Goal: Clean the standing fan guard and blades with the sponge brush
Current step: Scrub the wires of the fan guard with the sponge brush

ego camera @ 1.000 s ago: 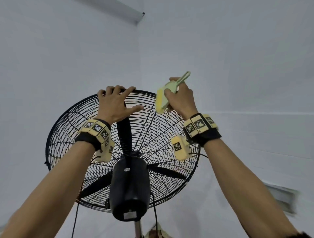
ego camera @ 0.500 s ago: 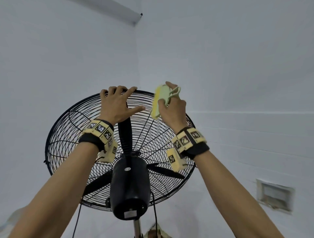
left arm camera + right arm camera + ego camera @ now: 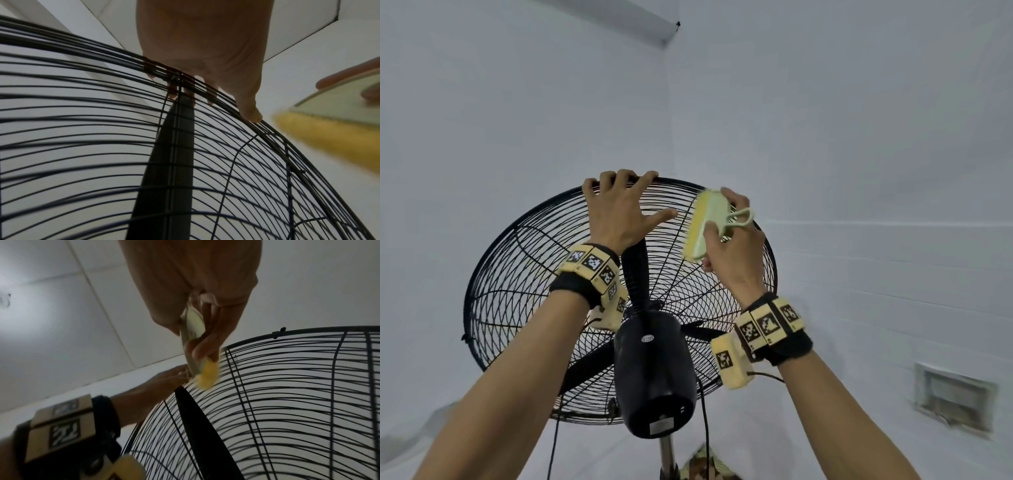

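Observation:
The black wire fan guard (image 3: 524,291) is seen from behind, with a dark blade (image 3: 635,274) standing upright inside it. My left hand (image 3: 619,202) grips the top rim, fingers curled over the wires (image 3: 211,99), thumb (image 3: 251,116) lying on the rim. My right hand (image 3: 732,253) holds the green sponge brush (image 3: 705,222). Its yellow sponge side (image 3: 206,376) faces the guard's upper right wires. Its loop handle points right. The blur hides whether sponge and wires touch. The brush (image 3: 329,129) shows blurred right of my left thumb.
The black motor housing (image 3: 654,370) sits below my hands on a metal pole (image 3: 667,452), a black cable (image 3: 705,428) hanging beside it. White walls meet in a corner behind the fan. A wall vent (image 3: 955,397) is at the lower right.
My right hand has brought the brush down from above the rim to the guard's upper right wires, and the loop handle now points right. My left hand has kept its grip on the rim.

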`<action>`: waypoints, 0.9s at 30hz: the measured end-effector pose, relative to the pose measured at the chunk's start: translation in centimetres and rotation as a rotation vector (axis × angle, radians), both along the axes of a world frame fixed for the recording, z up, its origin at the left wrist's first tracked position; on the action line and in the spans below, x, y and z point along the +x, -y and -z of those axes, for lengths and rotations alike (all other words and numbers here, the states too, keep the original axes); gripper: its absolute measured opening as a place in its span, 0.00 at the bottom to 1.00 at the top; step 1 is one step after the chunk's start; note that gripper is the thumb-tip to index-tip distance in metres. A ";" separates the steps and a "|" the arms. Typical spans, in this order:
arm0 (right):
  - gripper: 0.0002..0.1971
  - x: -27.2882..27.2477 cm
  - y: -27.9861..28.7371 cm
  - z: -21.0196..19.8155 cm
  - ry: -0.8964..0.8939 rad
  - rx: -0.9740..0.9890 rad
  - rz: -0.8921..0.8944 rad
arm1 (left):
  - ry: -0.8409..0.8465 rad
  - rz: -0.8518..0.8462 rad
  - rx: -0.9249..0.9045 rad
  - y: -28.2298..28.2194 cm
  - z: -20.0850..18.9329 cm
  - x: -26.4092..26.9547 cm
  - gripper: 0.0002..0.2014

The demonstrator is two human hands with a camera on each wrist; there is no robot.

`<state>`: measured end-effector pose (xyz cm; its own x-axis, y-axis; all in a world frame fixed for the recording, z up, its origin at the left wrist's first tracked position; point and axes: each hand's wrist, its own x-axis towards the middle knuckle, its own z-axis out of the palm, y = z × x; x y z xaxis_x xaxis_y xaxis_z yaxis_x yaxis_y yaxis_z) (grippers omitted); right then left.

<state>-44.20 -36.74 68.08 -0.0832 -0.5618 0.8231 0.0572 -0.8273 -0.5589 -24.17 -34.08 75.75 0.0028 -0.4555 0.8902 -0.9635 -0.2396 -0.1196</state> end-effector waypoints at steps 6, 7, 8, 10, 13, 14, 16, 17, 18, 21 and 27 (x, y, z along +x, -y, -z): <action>0.26 1.8 0.1 2.5 -0.041 -0.075 0.101 | -0.032 -0.009 -0.020 -1.0 0.3 -0.6 0.47; 0.27 2.2 -0.1 4.2 -0.098 -0.066 0.047 | -0.040 -0.014 -0.015 -1.2 0.2 -0.7 0.48; 0.27 2.4 -0.4 5.7 -0.139 -0.043 -0.022 | -0.047 -0.018 -0.012 -1.4 0.1 -0.9 0.48; 0.27 2.2 -1.0 7.4 -0.111 0.016 -0.124 | -0.057 -0.008 -0.008 -1.9 0.0 -0.7 0.50; 0.27 1.6 -1.0 5.8 0.115 -0.018 -0.136 | -0.083 0.033 -0.034 -3.0 0.3 0.9 0.53; 0.28 1.6 -0.7 5.0 0.164 -0.054 -0.123 | -0.078 0.018 -0.033 -3.2 0.5 1.4 0.53; 0.27 2.2 -0.2 4.6 0.136 -0.084 -0.102 | -0.080 -0.040 -0.008 -3.4 1.1 1.9 0.56; 0.28 2.7 0.0 5.2 0.065 -0.071 -0.085 | -0.095 -0.066 0.003 -3.4 1.2 2.0 0.57; 0.28 3.1 0.1 6.3 -0.021 -0.049 -0.071 | -0.109 -0.086 0.015 -3.4 1.3 2.0 0.59; 0.31 3.3 0.0 9.0 -0.144 0.002 -0.124 | -0.113 -0.118 0.032 -3.4 1.5 2.3 0.63; 0.31 2.7 1.6 5.1 0.169 -0.086 0.055 | -0.119 -0.107 0.011 -3.3 1.7 1.8 0.63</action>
<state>-41.55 -38.36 62.99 -0.2524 -0.4810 0.8396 0.0976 -0.8759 -0.4724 -22.33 -30.77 74.02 0.1568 -0.4569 0.8756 -0.9400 -0.3410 -0.0096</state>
